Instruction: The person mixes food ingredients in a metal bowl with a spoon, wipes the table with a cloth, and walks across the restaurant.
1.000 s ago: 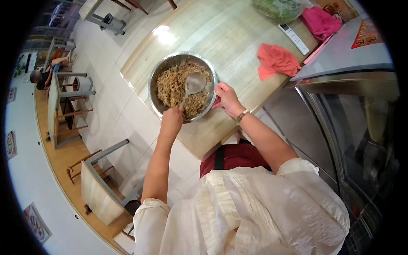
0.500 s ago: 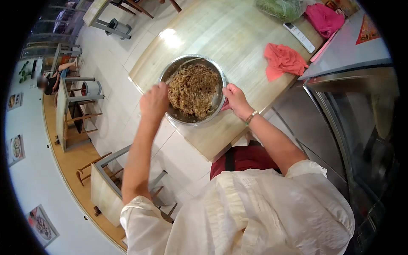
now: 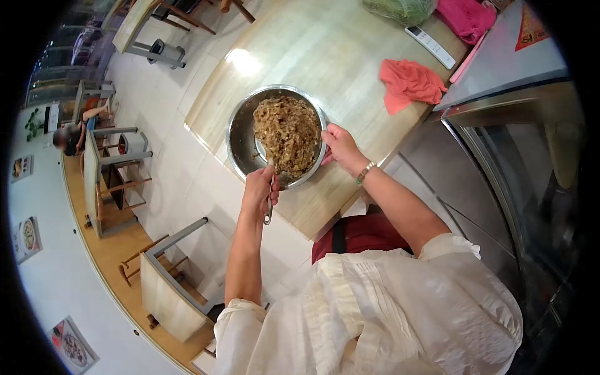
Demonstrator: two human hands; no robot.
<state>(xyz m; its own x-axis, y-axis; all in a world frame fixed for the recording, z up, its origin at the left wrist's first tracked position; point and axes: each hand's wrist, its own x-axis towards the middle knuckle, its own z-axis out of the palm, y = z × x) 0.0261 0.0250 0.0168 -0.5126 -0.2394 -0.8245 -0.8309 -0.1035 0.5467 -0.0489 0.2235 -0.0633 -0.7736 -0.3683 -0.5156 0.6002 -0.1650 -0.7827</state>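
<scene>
A round metal bowl (image 3: 239, 140) stands near the corner of the table, holding a brown, minced-looking mixture (image 3: 287, 134). My left hand (image 3: 259, 190) is closed around a metal utensil (image 3: 269, 215) at the bowl's near-left rim. Its handle has a hole at the end and sticks out below my fist; the working end is hidden by the mixture. On the opposite side, my right hand (image 3: 344, 150) grips the bowl by its right rim, thumb on top and fingers beneath. The mixture is heaped to the right, and bare metal shows along the left.
On the pale wooden table (image 3: 300, 50) lie a coral cloth (image 3: 409, 84), a white remote control (image 3: 430, 47), a pink cloth bag (image 3: 465, 19) and a plastic bag of greens (image 3: 400, 9). A glass-fronted appliance (image 3: 519, 162) is at right. Another person (image 3: 75, 136) sits far left.
My left hand has moved from the bowl's left rim down to the near rim, and the utensil handle now shows. The mixture has shifted right into a heap. My right hand keeps its hold.
</scene>
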